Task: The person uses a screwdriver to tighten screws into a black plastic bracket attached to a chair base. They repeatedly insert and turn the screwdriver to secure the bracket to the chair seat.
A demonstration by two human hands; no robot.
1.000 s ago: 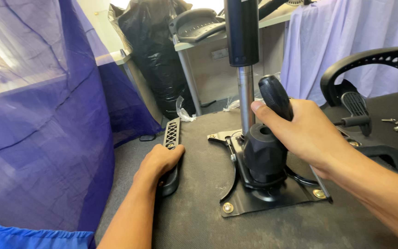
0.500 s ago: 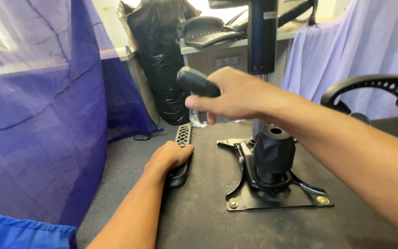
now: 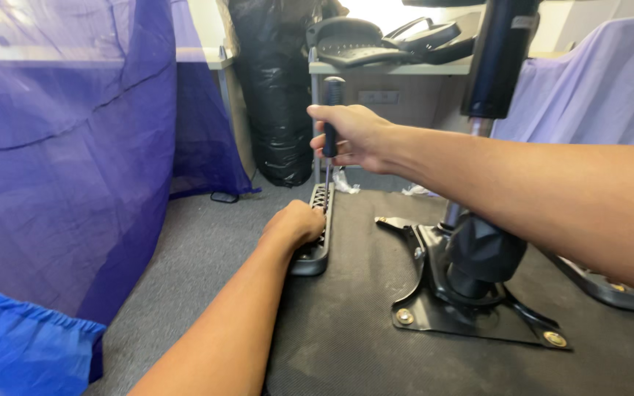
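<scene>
Screwdriver (image 3: pixel 331 125), lifted from the mechanism plate (image 3: pixel 471 312), now stands upright at 12 o'clock over the armrest (image 3: pixel 317 233); right hand (image 3: pixel 354 136) fisted around its handle, left hand (image 3: pixel 296 226) pressing the armrest down.

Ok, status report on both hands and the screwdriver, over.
Right hand gripping screwdriver upright, tip down at armrest bracket. Left hand pressing on the bracket at the seat edge. Nothing blocking the tool.

Left hand (image 3: pixel 299 224) bare, no glove, ring or watch; forearm bare, no sleeve in view. Right hand (image 3: pixel 354 136) bare, likewise unadorned; forearm bare up to frame edge
</scene>
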